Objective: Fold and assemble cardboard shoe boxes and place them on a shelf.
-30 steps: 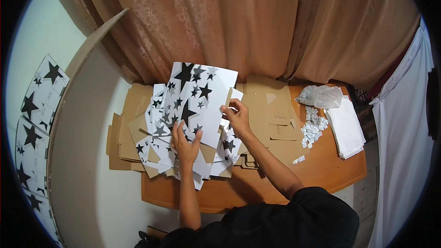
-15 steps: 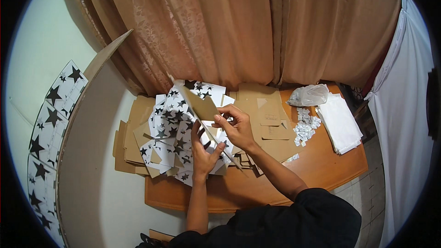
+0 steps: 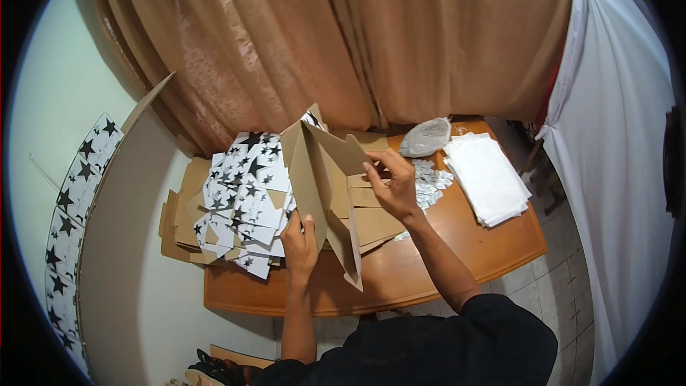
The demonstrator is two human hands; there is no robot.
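Observation:
A brown cardboard box point(image 3: 304, 179), partly unfolded with its flaps spread, is tilted above the table between my hands. Its plain brown inner side faces me, and a bit of white star-printed outside shows at its top corner. My left hand point(image 3: 300, 246) is closed on the lower left edge, thumb in front and the other fingers mostly hidden behind the board. At the box's right side, my right hand point(image 3: 393, 182) pinches the edge of a flap between thumb and fingers. Left of the box lies a heap of flat white boxes with black stars point(image 3: 246, 189).
Brown cardboard sheets point(image 3: 182, 207) stick out under the star-printed heap; more cardboard point(image 3: 375, 227) lies behind the held box. On the wooden table point(image 3: 443, 257) are small silvery pieces point(image 3: 431, 184), a clear plastic bag point(image 3: 426, 137) and a white stack point(image 3: 487, 179). Brown curtains point(image 3: 271, 43) hang behind.
The box, nearly flat and edge-on before, is now spread open with its inside showing. My right hand has moved away from my left, holding the flap. The view has shifted slightly right.

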